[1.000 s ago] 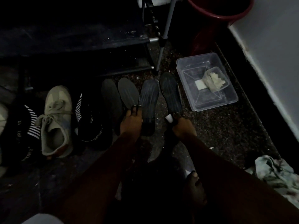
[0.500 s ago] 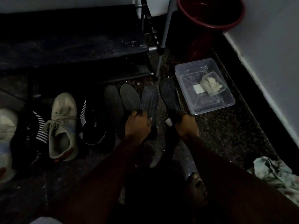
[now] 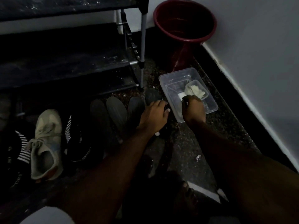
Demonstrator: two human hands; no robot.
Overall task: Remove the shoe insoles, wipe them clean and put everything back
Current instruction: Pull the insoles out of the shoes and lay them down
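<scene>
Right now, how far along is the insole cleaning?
Done: four insoles lie out beside the shoes. In hand: the left hand rests on one, and the right hand reaches for the cloth in the tub. Left, apparently: wiping and refitting.

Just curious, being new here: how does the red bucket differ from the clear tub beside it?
The bucket is round, deep and dark red; the tub is rectangular, shallow and see-through. The tub holds a pale cloth; the bucket's inside is too dark to judge. Both stand on the floor.
</scene>
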